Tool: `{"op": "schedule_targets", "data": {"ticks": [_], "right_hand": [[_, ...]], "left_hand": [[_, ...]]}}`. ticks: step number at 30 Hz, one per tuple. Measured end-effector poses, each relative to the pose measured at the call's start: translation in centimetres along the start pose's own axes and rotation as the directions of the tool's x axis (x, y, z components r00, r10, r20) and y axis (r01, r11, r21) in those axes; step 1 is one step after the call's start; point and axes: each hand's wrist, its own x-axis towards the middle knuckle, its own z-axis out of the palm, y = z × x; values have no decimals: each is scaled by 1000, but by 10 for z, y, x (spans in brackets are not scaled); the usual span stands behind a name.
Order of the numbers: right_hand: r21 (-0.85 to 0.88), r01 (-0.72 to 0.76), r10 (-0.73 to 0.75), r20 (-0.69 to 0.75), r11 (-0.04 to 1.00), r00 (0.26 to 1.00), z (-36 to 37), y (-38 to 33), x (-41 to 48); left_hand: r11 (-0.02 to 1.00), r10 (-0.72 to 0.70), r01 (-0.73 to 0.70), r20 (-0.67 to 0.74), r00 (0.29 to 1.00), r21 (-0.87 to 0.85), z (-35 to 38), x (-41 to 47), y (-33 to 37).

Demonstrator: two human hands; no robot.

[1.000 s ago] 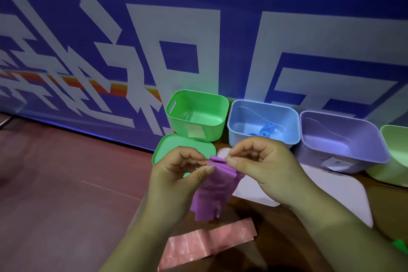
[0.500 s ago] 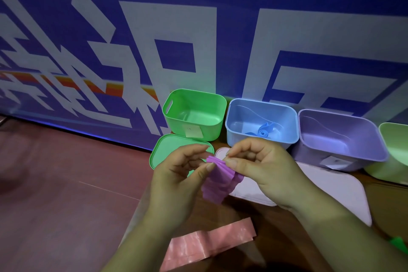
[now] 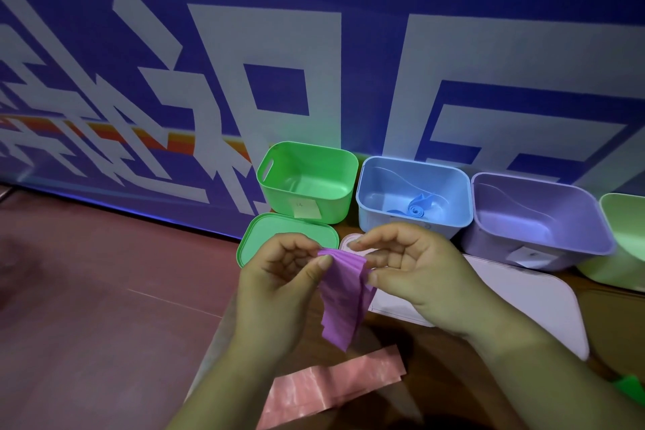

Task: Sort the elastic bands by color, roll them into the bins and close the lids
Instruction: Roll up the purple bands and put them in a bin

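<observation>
A purple elastic band (image 3: 343, 297) hangs folded between my hands above the table. My left hand (image 3: 279, 283) pinches its upper left edge with thumb and fingers. My right hand (image 3: 415, 272) holds the band's right side, thumb on its edge. A pink band (image 3: 331, 391) lies flat on the table below. Along the wall stand open bins: a green bin (image 3: 307, 181), a blue bin (image 3: 413, 195) with a rolled blue band (image 3: 417, 209) inside, and a purple bin (image 3: 537, 220). A green lid (image 3: 265, 237) lies in front of the green bin.
A white lid (image 3: 537, 300) lies under my right wrist, another pale lid (image 3: 349, 241) peeks out behind the band. A light green bin (image 3: 621, 241) stands at the right edge, a green scrap (image 3: 628, 387) near it. A blue printed wall backs the bins.
The purple band hung long, was bunched up short between the fingers, and now hangs longer again. My right hand's fingers have loosened and shifted slightly right.
</observation>
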Motion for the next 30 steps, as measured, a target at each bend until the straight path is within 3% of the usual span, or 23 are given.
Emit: {"op": "schedule_targets", "data": {"ticks": [12, 19, 25, 30], "right_hand": [[-214, -25, -1, -120, 977, 993, -13, -8, 2], [-163, 34, -77, -265, 986, 961, -20, -11, -8], [-171, 65, -136, -442, 983, 887, -34, -14, -17], [-328, 37, -230, -574, 944, 786, -51, -23, -30]], "left_hand": [[998, 8, -14, 90, 996, 60, -8, -5, 1], [994, 14, -31, 156, 988, 107, -10, -13, 9], [995, 11, -32, 211, 977, 97, -8, -19, 21], [1000, -10, 4, 232, 973, 27, -5, -29, 31]]}}
